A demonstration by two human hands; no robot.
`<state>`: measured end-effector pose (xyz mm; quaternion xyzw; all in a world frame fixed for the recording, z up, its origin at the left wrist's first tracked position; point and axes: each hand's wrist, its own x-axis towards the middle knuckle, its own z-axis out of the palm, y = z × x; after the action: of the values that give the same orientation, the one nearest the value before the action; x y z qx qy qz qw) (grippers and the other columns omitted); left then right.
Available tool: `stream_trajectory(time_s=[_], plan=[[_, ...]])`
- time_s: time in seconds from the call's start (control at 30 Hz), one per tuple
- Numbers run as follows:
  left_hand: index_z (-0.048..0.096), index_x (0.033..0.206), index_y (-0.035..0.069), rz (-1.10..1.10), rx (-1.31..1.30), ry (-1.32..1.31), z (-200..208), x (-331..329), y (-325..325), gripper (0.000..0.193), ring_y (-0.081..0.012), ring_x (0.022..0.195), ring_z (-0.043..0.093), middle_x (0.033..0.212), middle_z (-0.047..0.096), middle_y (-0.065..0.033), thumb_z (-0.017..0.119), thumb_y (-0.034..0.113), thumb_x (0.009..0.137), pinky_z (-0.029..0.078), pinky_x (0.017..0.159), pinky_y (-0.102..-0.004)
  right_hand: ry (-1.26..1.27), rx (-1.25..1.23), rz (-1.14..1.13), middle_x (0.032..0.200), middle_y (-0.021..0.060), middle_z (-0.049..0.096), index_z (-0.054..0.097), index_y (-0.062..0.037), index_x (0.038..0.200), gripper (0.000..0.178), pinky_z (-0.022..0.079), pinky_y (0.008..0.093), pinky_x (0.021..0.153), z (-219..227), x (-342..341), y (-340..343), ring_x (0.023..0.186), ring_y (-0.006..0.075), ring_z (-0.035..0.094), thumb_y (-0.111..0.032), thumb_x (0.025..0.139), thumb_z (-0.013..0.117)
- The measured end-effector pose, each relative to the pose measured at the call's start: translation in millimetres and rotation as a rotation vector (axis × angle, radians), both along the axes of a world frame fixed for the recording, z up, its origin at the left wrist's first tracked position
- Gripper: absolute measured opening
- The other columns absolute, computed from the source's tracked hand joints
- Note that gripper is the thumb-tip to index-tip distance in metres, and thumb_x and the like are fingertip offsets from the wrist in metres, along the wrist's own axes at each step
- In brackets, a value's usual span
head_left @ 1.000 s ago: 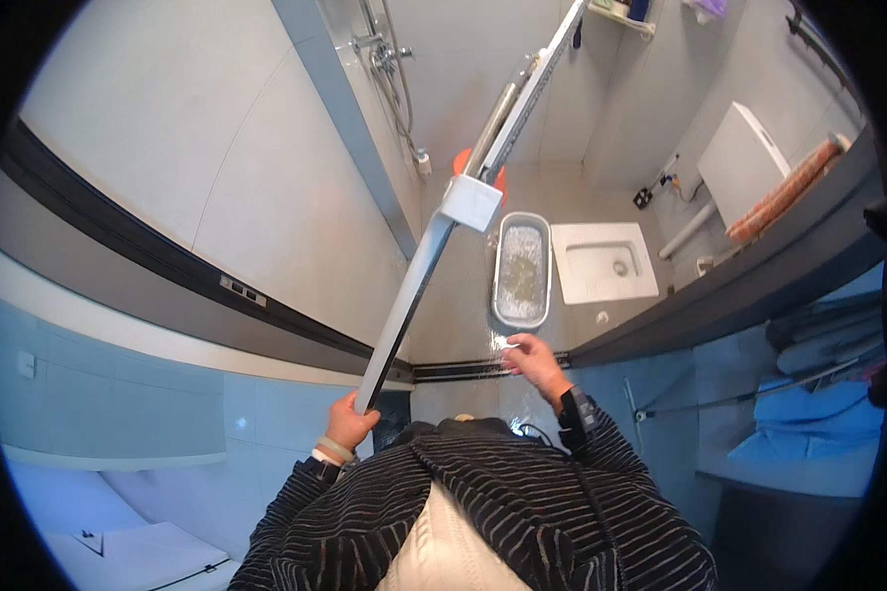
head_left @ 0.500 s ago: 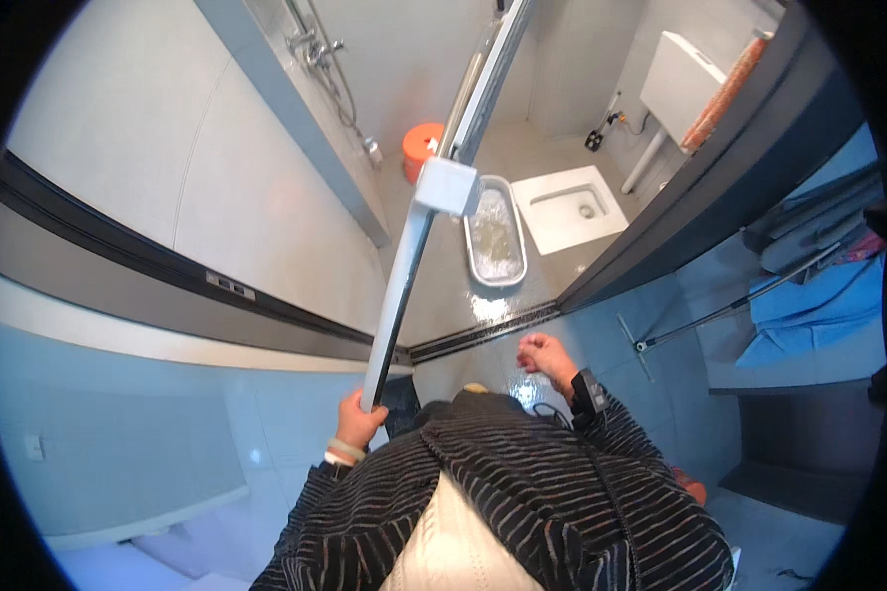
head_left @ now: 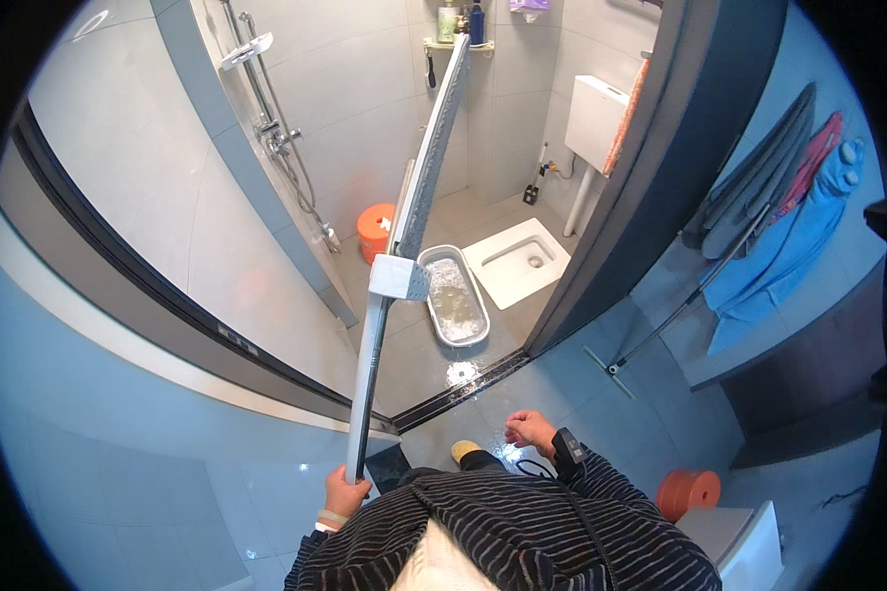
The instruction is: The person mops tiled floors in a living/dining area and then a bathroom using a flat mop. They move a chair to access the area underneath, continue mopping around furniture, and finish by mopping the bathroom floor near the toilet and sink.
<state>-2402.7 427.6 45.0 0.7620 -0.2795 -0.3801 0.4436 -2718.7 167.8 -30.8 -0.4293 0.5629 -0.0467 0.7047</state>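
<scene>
My left hand (head_left: 343, 490) is wrapped round the lower end of a long pale bar that looks like a flat mop (head_left: 368, 379). A white block (head_left: 398, 278) sits midway along it, and a grey fuzzy pad (head_left: 434, 163) runs along its upper part. The mop is raised and leans slightly to the right. My right hand (head_left: 530, 430) hovers apart from it, fingers curled in, with nothing visible in them. Beyond the doorway, a grey-white tub (head_left: 486, 330) of foamy water stands on the wet floor, partly behind the mop.
A squat toilet (head_left: 488, 258) lies right of the tub; an orange stool (head_left: 373, 229) is to the left. A dark door track (head_left: 463, 391) crosses the floor. A squeegee (head_left: 650, 335) leans near hanging towels (head_left: 784, 251) on the right. Another orange stool (head_left: 688, 492) is beside me.
My view has tilted up, showing the wall shelf and more of the shower. The mop appears lower and farther left. Both hands keep their hold and pose.
</scene>
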Motion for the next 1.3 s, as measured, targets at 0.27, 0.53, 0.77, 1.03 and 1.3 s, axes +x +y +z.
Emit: stream_trajectory(time_s=[0.27,0.53,0.77,1.03,1.3], plan=[[0.055,0.073,0.002,0.003,0.033,-0.018,-2.3,-2.0,24.8,0.014,-0.0105,0.053,0.052,0.062,0.054,-0.0007,0.068,0.002,0.068,0.045,0.049,-0.0284,0.007,0.020,-0.036,0.081,0.0067,0.065,0.060,-0.0067,0.096,0.016,0.052,0.0292,0.055,-8.2,-18.2,20.2,0.069,0.0187,0.067,-0.020,0.088,0.059],[0.055,0.072,0.002,0.019,-0.008,0.037,-9.6,2.5,31.3,0.014,-0.0093,0.056,0.051,0.063,0.054,-0.0003,0.068,0.002,0.067,0.044,0.051,-0.0272,0.040,0.012,-0.051,0.081,0.0070,0.065,0.060,-0.0065,0.095,0.016,0.051,0.0298,0.053,-1.8,-16.6,29.3,0.067,0.0193,0.066,-0.021,0.088,0.059],[0.056,0.073,0.002,0.030,0.019,0.003,-10.1,1.9,34.2,0.014,-0.0091,0.056,0.051,0.063,0.055,-0.0002,0.069,0.002,0.067,0.044,0.051,-0.0267,0.033,0.018,-0.027,0.081,0.0071,0.065,0.060,-0.0065,0.096,0.017,0.051,0.0297,0.053,-6.8,-16.3,30.9,0.067,0.0191,0.066,-0.021,0.087,0.060],[0.057,0.074,0.003,0.053,0.086,0.083,-11.1,1.0,38.3,0.017,-0.0094,0.057,0.052,0.064,0.056,-0.0004,0.072,0.005,0.065,0.045,0.054,-0.0269,0.024,0.016,-0.003,0.081,0.0067,0.064,0.060,-0.0070,0.095,0.016,0.051,0.0301,0.053,-17.2,-19.1,28.7,0.068,0.0192,0.067,-0.020,0.087,0.059],[0.058,0.073,0.003,-0.045,0.166,-0.043,-4.8,2.2,35.5,0.018,-0.0109,0.059,0.053,0.065,0.058,-0.0019,0.073,0.010,0.065,0.045,0.056,-0.0284,-0.013,0.058,-0.014,0.076,0.0062,0.063,0.060,-0.0064,0.089,0.012,0.049,0.0309,0.050,-25.6,-21.5,27.8,0.064,0.0191,0.066,-0.018,0.086,0.058]])
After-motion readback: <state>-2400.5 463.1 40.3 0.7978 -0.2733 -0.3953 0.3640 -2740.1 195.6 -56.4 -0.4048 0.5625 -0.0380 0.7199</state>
